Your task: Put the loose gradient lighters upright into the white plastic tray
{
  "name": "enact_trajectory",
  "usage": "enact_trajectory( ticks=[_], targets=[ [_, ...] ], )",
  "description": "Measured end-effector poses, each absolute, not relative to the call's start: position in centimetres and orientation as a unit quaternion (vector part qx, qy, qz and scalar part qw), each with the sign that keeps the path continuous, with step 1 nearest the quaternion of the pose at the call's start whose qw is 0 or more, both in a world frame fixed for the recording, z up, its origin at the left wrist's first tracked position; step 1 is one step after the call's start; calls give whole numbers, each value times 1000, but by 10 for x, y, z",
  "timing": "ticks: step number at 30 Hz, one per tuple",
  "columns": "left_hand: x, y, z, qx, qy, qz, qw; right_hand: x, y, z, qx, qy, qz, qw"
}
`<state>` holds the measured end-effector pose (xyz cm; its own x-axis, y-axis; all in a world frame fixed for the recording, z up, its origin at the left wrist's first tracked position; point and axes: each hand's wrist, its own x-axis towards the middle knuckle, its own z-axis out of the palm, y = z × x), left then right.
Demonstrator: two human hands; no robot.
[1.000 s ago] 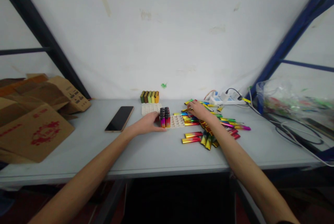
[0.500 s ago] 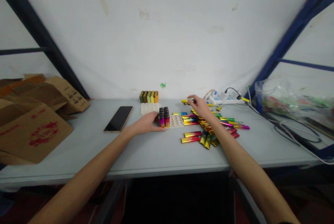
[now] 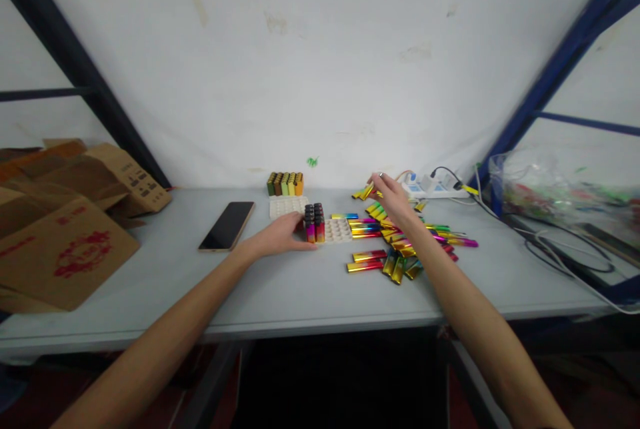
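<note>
A group of lighters (image 3: 315,230) with dark tops and pink-to-orange bodies stands upright at the left end of a pale tray with round pockets (image 3: 339,230). My left hand (image 3: 283,236) curves around that end, its thumb along the front and its fingers partly hidden behind the lighters. Farther back on the right, my right hand (image 3: 393,199) pinches a yellow lighter (image 3: 368,190), held slantwise by the fingertips. Another yellow piece lies close beside it. Below and under the right forearm spreads a pile of shiny multicoloured lighters (image 3: 399,242).
Behind the left hand, green-to-orange lighters (image 3: 285,184) stand near a second pale tray (image 3: 289,206). A phone (image 3: 227,226) and cardboard boxes (image 3: 70,242) lie left. A power strip (image 3: 435,187), cables and a plastic bag (image 3: 530,179) are at the right.
My right hand has shifted right and slightly up, and the yellow lighter at its fingertips is now tilted. My left hand stays at the tray.
</note>
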<state>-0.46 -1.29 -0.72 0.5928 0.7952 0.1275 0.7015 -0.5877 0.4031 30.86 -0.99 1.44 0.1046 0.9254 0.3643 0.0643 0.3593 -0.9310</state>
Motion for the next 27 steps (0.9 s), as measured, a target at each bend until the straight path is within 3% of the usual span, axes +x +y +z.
enact_trajectory(
  ticks=[6, 17, 21, 27],
  targets=[
    [-5, -12, -9, 877, 422, 158, 167, 289, -25, 13, -345, -590, 502, 530],
    [-5, -13, -9, 877, 421, 160, 168, 257, -30, -3, -333, -567, 539, 527],
    [-5, -13, -9, 876, 424, 159, 167, 254, -35, -3, -380, -577, 498, 524],
    [-4, -14, -6, 876, 418, 159, 178, 255, -31, -13, -475, -610, 341, 535]
  ],
)
